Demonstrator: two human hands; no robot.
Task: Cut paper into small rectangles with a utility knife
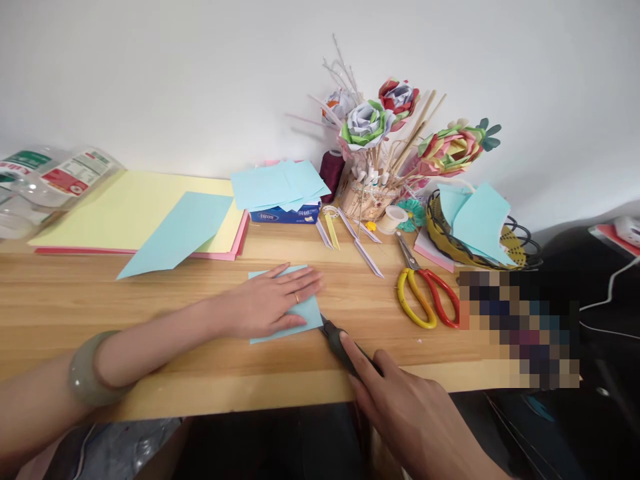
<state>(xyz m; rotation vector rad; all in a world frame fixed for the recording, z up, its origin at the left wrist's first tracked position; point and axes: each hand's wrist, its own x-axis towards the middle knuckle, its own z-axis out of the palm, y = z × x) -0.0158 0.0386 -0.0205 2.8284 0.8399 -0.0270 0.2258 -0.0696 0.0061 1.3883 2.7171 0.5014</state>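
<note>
Under my left hand (273,300) a light blue sheet of paper (311,313) lies on the wooden table. That hand is flat with its fingers stretched out, pressing on the sheet. My right hand (387,390) grips a dark utility knife (340,343), index finger along its top. The knife's tip meets the right edge of the blue sheet; whether the blade is in a fold there I cannot tell. Much of the sheet is covered by my left hand.
Scissors (420,293) with yellow and red handles lie to the right. Behind stand a blue box (285,215) topped with blue papers, a vase (367,193) of paper flowers, and a basket (435,220). A yellow paper stack (135,207) and plastic bottles (55,180) are at left.
</note>
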